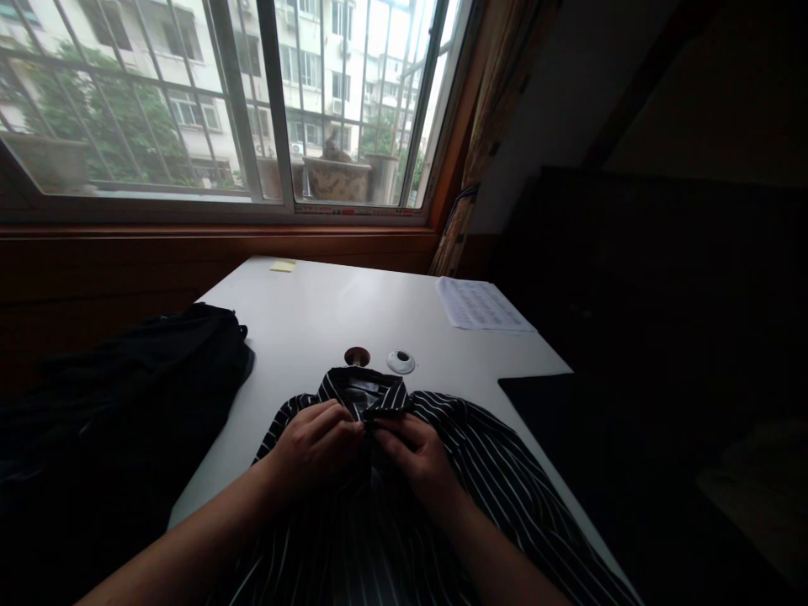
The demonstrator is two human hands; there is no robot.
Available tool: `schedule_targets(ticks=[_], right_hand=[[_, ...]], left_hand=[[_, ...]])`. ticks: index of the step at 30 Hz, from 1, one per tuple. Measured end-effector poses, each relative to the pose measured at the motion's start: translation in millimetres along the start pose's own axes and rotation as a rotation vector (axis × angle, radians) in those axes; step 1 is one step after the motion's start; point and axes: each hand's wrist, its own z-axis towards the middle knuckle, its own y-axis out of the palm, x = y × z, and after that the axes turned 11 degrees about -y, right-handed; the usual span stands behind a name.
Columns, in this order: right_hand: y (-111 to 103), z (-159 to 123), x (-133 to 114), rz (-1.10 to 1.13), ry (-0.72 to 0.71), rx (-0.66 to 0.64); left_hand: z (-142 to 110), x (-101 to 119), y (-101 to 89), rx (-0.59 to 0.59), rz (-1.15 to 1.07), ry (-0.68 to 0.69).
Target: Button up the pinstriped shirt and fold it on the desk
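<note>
A black shirt with white stripes (pixel 498 454) lies front up on the white table, its collar (pixel 396 396) pointing toward the window. Just under the collar, my left hand (pixel 319 442) is closed on the shirt's front edge, fingers curled. My right hand (pixel 420 459) pinches the cloth on the other side of the opening, its fingertips close to the left ones. The fingertips and any button between them are too dark and small to make out. One sleeve spreads out to the right.
Dark clothing or a bag (pixel 208 362) covers the table's left side. Beyond the collar are a cable hole (pixel 357 357) and a round white cover (pixel 401 362). Printed sheets (pixel 483 305) lie at the back right, a yellow note (pixel 283 266) at the back left, a dark mat (pixel 543 404) at the right edge.
</note>
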Motion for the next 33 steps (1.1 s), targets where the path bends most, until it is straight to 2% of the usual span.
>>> schedule_targets(ticks=[7,13,23,30,33], right_hand=[[0,-2,1,0.071,0.026,0.005],[0,0,1,-0.007,-0.028,-0.012],[1,0,1,-0.045,0.008,-0.001],[1,0,5,-0.045,0.030,-0.005],[1,0,7,-0.053,0.030,0.009]], left_hand=[[0,0,-0.6,0.023,0.015,0.008],[4,3,-2.7,0.040,0.022,0.003],[5,5,-2.3,-0.004,0.065,0.006],[-2,-2,3.3,-0.097,-0.149,-0.107],[-5,-5,6.2,-0.057,-0.206,-0.137]])
